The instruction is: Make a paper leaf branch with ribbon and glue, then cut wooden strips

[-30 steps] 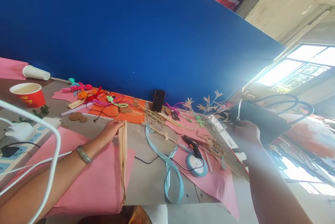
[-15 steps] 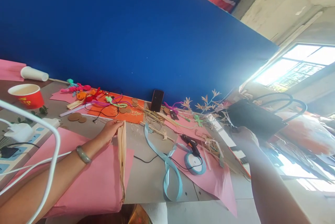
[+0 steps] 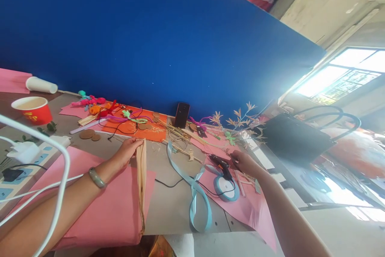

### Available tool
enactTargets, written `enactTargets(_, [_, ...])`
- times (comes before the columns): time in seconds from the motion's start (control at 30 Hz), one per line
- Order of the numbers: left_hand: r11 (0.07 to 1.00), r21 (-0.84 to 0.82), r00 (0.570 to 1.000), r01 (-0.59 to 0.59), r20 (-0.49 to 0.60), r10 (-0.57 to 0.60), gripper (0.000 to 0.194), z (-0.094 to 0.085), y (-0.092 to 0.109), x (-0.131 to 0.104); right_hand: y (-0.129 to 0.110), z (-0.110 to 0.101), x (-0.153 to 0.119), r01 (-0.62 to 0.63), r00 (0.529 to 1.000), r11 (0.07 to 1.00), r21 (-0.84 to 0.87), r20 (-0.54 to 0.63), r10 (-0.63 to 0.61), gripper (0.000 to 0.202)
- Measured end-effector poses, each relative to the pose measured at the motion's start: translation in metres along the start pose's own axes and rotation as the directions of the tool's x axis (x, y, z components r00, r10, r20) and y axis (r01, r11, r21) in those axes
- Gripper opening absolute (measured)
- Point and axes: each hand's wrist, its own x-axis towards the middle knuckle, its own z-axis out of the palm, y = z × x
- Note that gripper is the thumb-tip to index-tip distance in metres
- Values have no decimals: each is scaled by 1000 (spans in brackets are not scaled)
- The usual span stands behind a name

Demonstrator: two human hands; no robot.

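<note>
My left hand [image 3: 130,152], with a bangle on the wrist, pinches the top of a dried tan husk strip [image 3: 141,185] that hangs down in front of pink paper [image 3: 105,209]. My right hand [image 3: 244,162] is closed over the right part of the table, its fingers around something small and dark that I cannot make out. Just left of it lies a black glue gun [image 3: 221,164], above a roll of light blue ribbon [image 3: 226,188]. The loose ribbon tail [image 3: 195,187] curls across the table's middle.
A phone [image 3: 181,115] leans on the blue board [image 3: 150,40]. Yarn figures [image 3: 93,101] and orange paper [image 3: 156,134] lie at the back. On the left are a red paper cup [image 3: 33,112], a power strip [image 3: 27,173] and a white cable [image 3: 64,177]. A black bag [image 3: 294,136] stands right.
My right hand has moved left and nearer, from beside the black bag to beside the glue gun. My left hand still holds the husk strip. The view has shifted slightly.
</note>
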Motion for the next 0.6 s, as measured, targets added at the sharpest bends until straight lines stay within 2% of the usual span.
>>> enactTargets(0.23, [1000,14,1000,11,-10,-10,29,0,-5,5,14,23,-5,-8,1000,998,-60,-5,8,13])
enactTargets(0.43, [1000,-19,1000,-11,2,11,28,0,-5,5,14,43,-15,-118,988,990,-82,-107,109,11])
enactTargets(0.53, [1000,-14,1000,-6,2,6,28,0,-5,5,20,39,-17,-167,975,984,-65,-159,155,9])
enactTargets(0.6, [1000,1,1000,6,-2,-6,29,-1,-5,5,27,27,-16,-199,963,979,-50,-197,186,8])
